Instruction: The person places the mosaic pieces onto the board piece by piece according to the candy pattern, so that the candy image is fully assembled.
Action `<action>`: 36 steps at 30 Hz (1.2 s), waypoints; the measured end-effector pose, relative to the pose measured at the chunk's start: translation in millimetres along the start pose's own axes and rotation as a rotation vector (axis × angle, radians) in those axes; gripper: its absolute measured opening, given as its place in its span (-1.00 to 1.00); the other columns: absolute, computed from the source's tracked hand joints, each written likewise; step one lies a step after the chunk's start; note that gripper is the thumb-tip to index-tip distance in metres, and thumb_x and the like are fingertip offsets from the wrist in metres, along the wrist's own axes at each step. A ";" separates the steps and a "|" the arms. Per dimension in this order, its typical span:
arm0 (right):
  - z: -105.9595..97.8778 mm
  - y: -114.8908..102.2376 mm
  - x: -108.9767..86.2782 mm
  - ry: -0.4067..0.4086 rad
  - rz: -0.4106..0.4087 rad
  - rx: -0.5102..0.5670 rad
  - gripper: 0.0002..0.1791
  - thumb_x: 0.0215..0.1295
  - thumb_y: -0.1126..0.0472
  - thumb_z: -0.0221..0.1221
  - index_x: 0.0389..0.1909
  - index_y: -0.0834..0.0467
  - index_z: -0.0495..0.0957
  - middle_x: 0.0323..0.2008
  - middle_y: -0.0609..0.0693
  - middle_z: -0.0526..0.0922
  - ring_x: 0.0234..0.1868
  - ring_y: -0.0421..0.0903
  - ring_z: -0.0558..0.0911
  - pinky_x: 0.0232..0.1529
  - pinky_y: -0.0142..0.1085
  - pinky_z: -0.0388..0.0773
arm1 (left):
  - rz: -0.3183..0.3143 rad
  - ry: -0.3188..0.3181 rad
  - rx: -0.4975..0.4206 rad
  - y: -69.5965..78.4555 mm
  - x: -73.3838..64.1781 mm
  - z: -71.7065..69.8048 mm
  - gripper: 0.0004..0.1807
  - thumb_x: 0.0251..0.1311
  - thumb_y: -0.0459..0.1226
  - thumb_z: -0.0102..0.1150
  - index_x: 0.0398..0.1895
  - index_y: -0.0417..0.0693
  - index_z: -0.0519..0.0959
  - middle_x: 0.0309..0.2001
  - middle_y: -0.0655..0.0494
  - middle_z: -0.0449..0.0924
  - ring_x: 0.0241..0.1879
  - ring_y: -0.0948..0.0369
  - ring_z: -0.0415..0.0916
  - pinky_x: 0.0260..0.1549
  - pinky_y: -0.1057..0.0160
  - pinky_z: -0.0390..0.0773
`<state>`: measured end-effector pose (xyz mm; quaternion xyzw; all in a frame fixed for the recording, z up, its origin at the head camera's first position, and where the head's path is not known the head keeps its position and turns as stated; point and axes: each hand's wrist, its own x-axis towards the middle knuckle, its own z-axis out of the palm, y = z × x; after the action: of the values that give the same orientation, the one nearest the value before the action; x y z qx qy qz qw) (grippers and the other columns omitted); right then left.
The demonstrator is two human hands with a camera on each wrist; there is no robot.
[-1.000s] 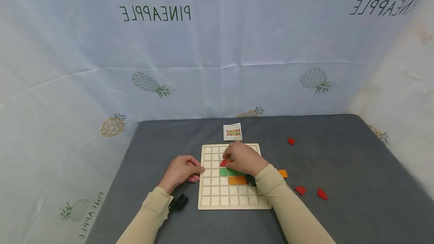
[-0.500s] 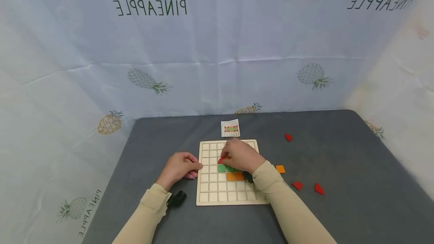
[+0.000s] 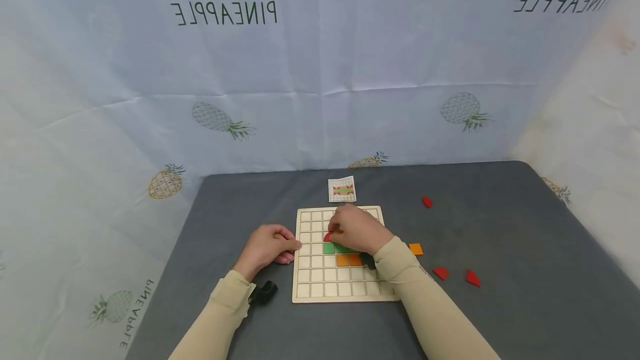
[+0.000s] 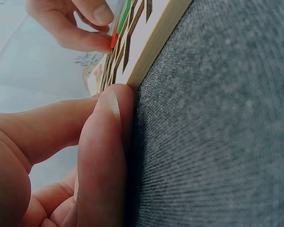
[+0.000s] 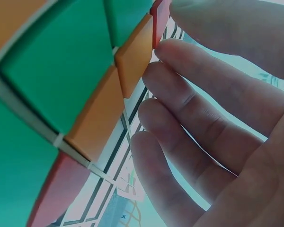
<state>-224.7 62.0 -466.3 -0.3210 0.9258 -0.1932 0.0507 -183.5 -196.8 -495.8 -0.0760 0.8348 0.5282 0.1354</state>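
A wooden grid board [image 3: 317, 290] lies flat on the dark grey table. My left hand [image 3: 268, 248] is at its left side, with thumb and index finger pinching the board's edge [image 4: 156, 45]. Over the upper middle of the board, my right hand [image 3: 359, 228] pinches a red piece with a curved edge [image 3: 327, 236] between thumb and index finger. That red piece [image 5: 161, 19] sits beside an orange piece [image 5: 135, 56] in the right wrist view. Green squares [image 3: 329, 248] form a row below it, and orange squares [image 3: 343, 260] lie under that row; my right hand and wrist partly hide both rows.
A small pattern card [image 3: 342, 189] lies behind the board. To the right are a loose orange square [image 3: 416, 249] and red pieces, two near the front [image 3: 441, 273] and one farther back [image 3: 427, 201]. Pineapple-printed cloth [image 3: 280, 132] hangs around the table [image 3: 240, 199].
The camera view has shifted slightly. Both hands keep almost the same places, with the right fingers still at the red piece and the left at the board's edge.
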 end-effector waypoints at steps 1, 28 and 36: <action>-1.1 0.3 0.1 0.001 0.000 -0.003 -0.89 0.39 0.14 0.47 -0.15 0.06 0.85 -0.19 -0.09 0.76 -0.13 -0.15 0.59 -0.04 -0.23 0.70 | 0.000 0.000 0.002 0.7 0.7 0.3 -0.76 0.20 -0.24 0.61 -0.21 -0.14 0.72 -0.43 0.01 0.79 -0.51 0.22 0.75 -0.44 0.22 0.81; -72.5 122.6 -55.8 0.087 0.306 -0.034 -0.72 0.43 0.13 0.42 0.03 0.19 0.80 -0.02 0.13 0.79 0.03 0.12 0.74 0.10 0.11 0.75 | 0.005 0.012 0.001 6.5 1.3 -0.1 -0.76 0.16 -0.28 0.63 -0.25 -0.16 0.70 -0.46 -0.01 0.76 -0.54 0.22 0.74 -0.46 0.22 0.80; -85.6 174.9 -89.0 0.075 0.389 -0.053 -0.66 0.41 0.08 0.43 0.03 0.24 0.78 -0.03 0.20 0.80 -0.04 0.17 0.76 0.01 0.17 0.75 | 0.001 0.006 -0.009 1.1 -4.9 1.1 -0.75 0.17 -0.28 0.63 -0.25 -0.16 0.70 -0.47 0.00 0.75 -0.54 0.22 0.73 -0.46 0.21 0.80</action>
<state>-273.7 270.3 -458.4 -0.1300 0.9763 -0.1673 0.0439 -179.0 -195.4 -493.8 -0.0776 0.8328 0.5318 0.1324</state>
